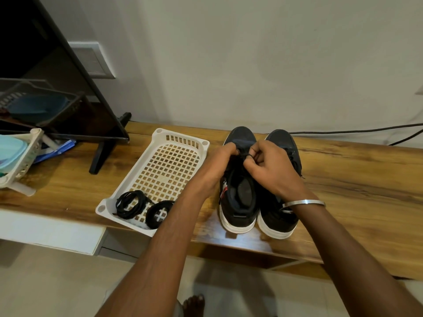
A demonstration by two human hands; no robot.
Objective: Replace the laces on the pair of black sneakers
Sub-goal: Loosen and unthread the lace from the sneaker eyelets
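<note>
Two black sneakers with white soles stand side by side on the wooden bench, heels toward me: the left sneaker (238, 202) and the right sneaker (283, 138). My left hand (217, 165) and my right hand (272, 172) meet over the left sneaker's lacing, both pinching its black lace (248, 155). Two coiled black laces (131, 203) (159, 212) lie in the near end of a white plastic basket (180, 138) to the left of the shoes.
The wooden bench (354, 179) runs along a white wall. A dark screen on a stand (100, 156) is at the left, with a white rack holding a blue lid (20, 161) beside it. A black cable (366, 130) trails behind the shoes.
</note>
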